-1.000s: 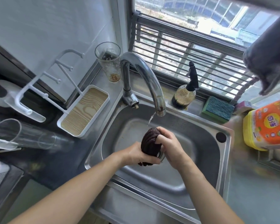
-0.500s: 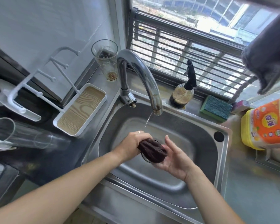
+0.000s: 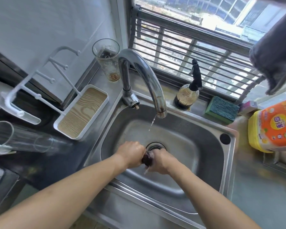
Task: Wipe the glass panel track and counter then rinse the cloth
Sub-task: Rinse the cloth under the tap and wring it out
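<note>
A dark brown wet cloth (image 3: 147,159) is bunched tight between both fists, low over the steel sink (image 3: 210,164) near the drain (image 3: 156,145). My left hand (image 3: 130,153) grips its left end and my right hand (image 3: 160,161) grips its right end; only a small part of the cloth shows between them. Water drips from under the cloth. A thin stream of water falls from the curved chrome tap (image 3: 144,75) behind my hands, landing in the basin beyond them.
A drinking glass (image 3: 106,59) stands left of the tap, a spray bottle (image 3: 189,90) and a green sponge (image 3: 222,109) on the sill ledge, a yellow-orange detergent jug (image 3: 274,126) at right. A white rack with a wood-pattern tray (image 3: 81,113) sits left. A grey cloth (image 3: 276,53) hangs upper right.
The cloth went from a loose ball held under the tap to a tight wad squeezed between both fists. My hands moved down and toward me, away from the stream.
</note>
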